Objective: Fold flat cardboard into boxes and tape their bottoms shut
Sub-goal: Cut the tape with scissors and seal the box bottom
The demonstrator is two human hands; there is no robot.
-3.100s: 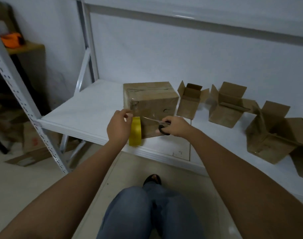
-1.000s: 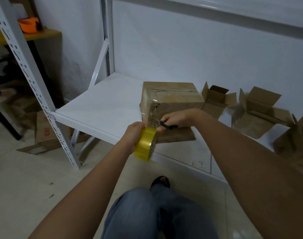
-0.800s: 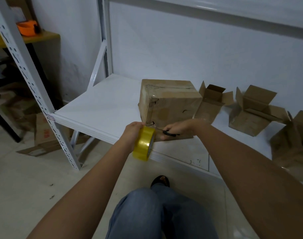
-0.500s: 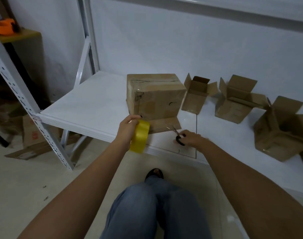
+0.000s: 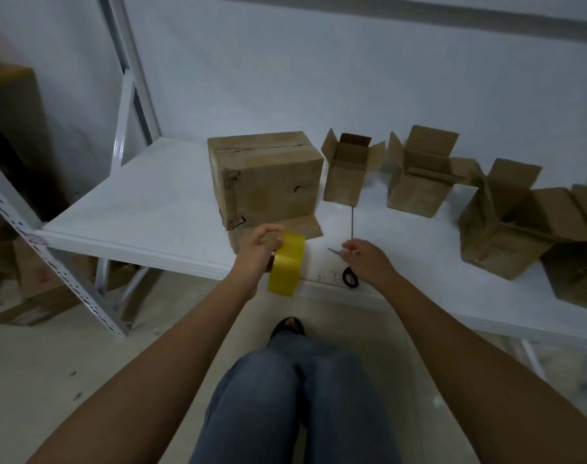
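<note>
A large brown cardboard box [image 5: 268, 182] stands on the white shelf [image 5: 151, 209], its taped side up and one flap lying flat toward me. My left hand [image 5: 260, 244] grips a yellow tape roll [image 5: 287, 262] just in front of that flap, over the shelf's front edge. To the right, black-handled scissors [image 5: 350, 279] lie on the shelf. My right hand [image 5: 365, 259] rests over them with loose fingers near the blades, and the handle loop is free of fingers.
Several smaller open boxes stand in a row on the right: one [image 5: 347, 172], another [image 5: 419, 175], a bigger one [image 5: 506, 216]. A perforated rack upright [image 5: 51, 262] rises at left, with flat cardboard [image 5: 34, 296] on the floor behind it. My knees [image 5: 295, 396] are below.
My right hand took the scissors away from the big box, lowered them onto the shelf and loosened its hold. My left hand drew the tape roll back from the box.
</note>
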